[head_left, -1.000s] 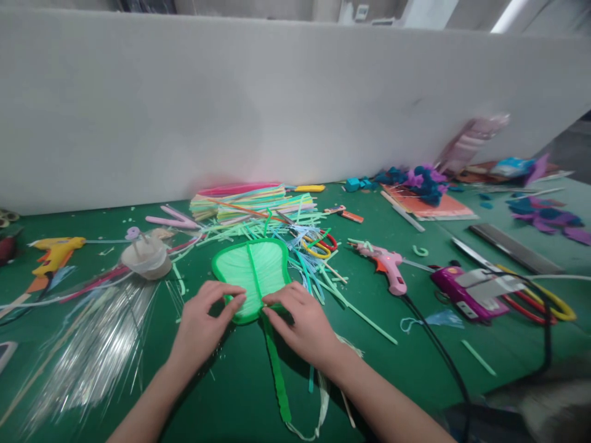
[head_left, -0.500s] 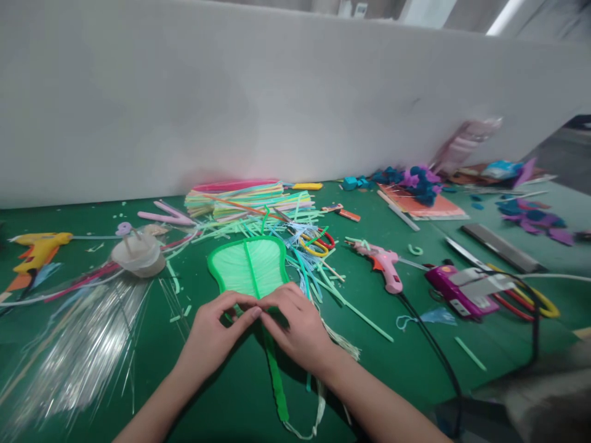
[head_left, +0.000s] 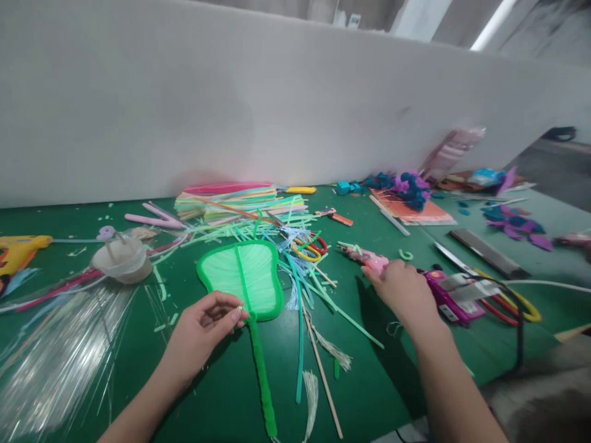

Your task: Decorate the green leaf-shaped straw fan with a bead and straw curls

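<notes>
One green fan [head_left: 264,277] lies on a green table [head_left: 355,400] beside the left hand [head_left: 210,323], which pinches one shiny piece [head_left: 240,308] too small to identify. The right hand [head_left: 409,292] partly hides one pink glue gun [head_left: 375,263], its grip unclear; one yellow glue gun [head_left: 25,248] is cut off.

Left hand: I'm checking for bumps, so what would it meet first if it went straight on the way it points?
Most likely the green fan, near where its handle joins the wide part. The left hand looks very close there; depth leaves touching unclear.
</notes>
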